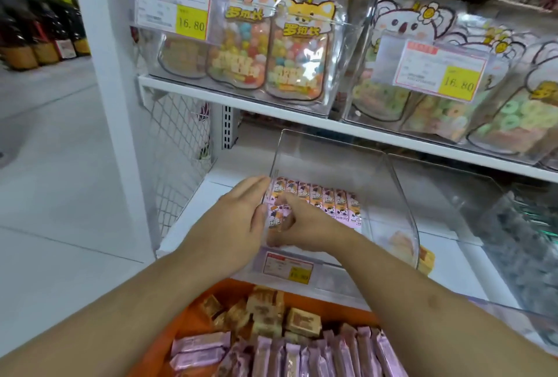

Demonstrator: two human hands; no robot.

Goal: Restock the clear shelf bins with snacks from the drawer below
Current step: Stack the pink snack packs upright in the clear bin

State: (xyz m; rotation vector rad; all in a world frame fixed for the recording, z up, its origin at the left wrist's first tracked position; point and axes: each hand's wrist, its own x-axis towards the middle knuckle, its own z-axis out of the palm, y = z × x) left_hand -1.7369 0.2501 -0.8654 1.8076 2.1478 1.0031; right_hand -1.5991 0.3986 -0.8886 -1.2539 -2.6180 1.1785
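A clear shelf bin [401, 195] stands on the lower white shelf, with a row of pink snack packets [329, 198] lined up inside it. My left hand [238, 216] lies flat against the bin's left wall from outside, fingers straight. My right hand [305, 225] reaches inside the bin at its front left and pinches pink snack packets [276, 221] there. Below, the orange drawer [193, 319] holds more pink packets [317, 355] and brown wrapped cakes [271, 313].
The upper shelf carries clear bins of cat-shaped candy bags [256, 53] and koala-shaped ring-candy bags [447, 107], each with a 16.80 price tag. A wire mesh panel [178, 141] closes the shelf's left end. Another clear bin [513, 240] stands to the right. Bottles [39, 35] line a far-left shelf.
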